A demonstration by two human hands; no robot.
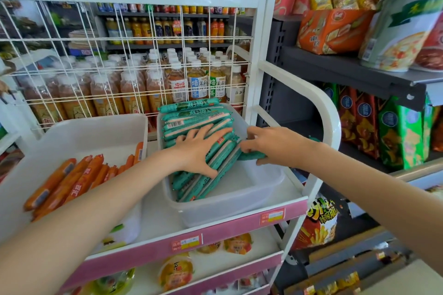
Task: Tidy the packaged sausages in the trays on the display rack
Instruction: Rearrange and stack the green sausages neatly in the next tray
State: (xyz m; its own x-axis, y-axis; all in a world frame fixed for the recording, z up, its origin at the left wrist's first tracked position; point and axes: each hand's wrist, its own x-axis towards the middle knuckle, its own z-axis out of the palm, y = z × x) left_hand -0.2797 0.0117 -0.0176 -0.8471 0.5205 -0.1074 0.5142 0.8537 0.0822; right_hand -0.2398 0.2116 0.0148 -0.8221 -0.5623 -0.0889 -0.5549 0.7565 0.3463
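Green sausage packs (191,122) sat askew in the clear tray (230,208), centre frame. Left hand (200,148) pressed flat, fingers straight; right hand (268,142) pinched one pack's end. Advisable: square ends against the tray wall, keep the stack pinned.

The left hand (200,148) lies flat on green sausage packs (191,124) in the right tray (230,206); the right hand (268,145) grips one green sausage (251,156) at the tray's edge. Orange sausages (72,177) fill the left tray (79,134).
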